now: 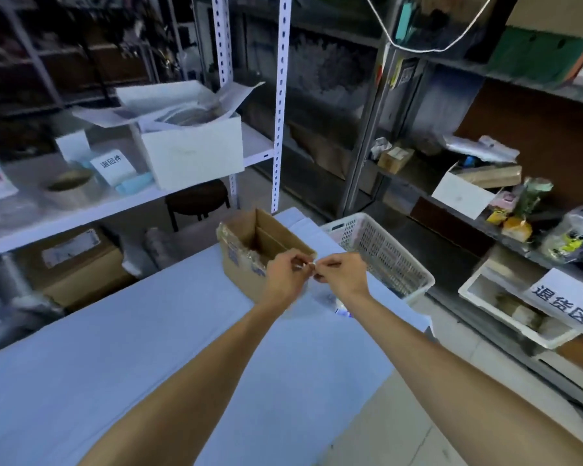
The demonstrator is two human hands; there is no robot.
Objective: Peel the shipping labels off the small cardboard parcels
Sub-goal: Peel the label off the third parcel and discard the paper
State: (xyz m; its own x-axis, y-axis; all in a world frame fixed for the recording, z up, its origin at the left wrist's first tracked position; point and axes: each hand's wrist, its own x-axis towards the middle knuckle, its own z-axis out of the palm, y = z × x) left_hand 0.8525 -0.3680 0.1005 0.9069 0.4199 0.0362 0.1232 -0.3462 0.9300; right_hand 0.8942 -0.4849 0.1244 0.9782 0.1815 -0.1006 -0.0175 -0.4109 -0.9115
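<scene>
Right in front of the open cardboard box (240, 271), a tiny pale bit (309, 265) is pinched between the left hand (283, 276) and the right hand (344, 274). The box is set on the blue table (148, 331), with a white basket (377, 250) just beside it

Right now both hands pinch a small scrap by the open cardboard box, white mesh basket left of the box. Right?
Not quite. The head view shows the white mesh basket right of the open cardboard box, not left. The rest holds: left hand and right hand pinch a small scrap by it.
</scene>
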